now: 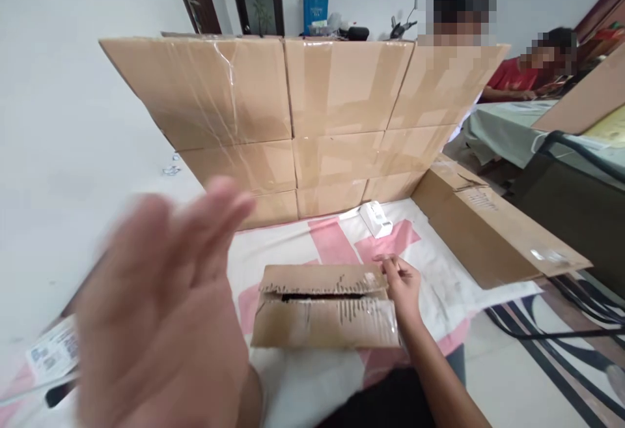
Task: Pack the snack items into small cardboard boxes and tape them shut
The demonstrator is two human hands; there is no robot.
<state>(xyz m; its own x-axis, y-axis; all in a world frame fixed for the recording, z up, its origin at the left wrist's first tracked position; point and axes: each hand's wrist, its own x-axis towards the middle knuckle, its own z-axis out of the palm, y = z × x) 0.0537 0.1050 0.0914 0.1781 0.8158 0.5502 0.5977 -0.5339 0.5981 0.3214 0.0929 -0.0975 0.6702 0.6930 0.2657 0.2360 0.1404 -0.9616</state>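
Note:
A small brown cardboard box (325,324) lies on the cloth in front of me. Its top flaps meet unevenly and leave a dark gap; shiny clear tape shows at the right end. My right hand (403,285) is at the box's far right corner, its fingers curled and pinched together. What lies between those fingers, if anything, is too small to tell. Close to the camera, my left hand (170,304) is raised at the left, blurred, with fingers stretched out and nothing visible in it. A white tape-dispenser-like object (377,219) lies beyond my right hand.
A tall wall of taped cardboard (336,89) stands across the back. To the right are a long cardboard piece (488,232) and a dark chair (576,200). A white and pink cloth (439,271) covers the surface. Two people sit beyond, one at a table (508,128).

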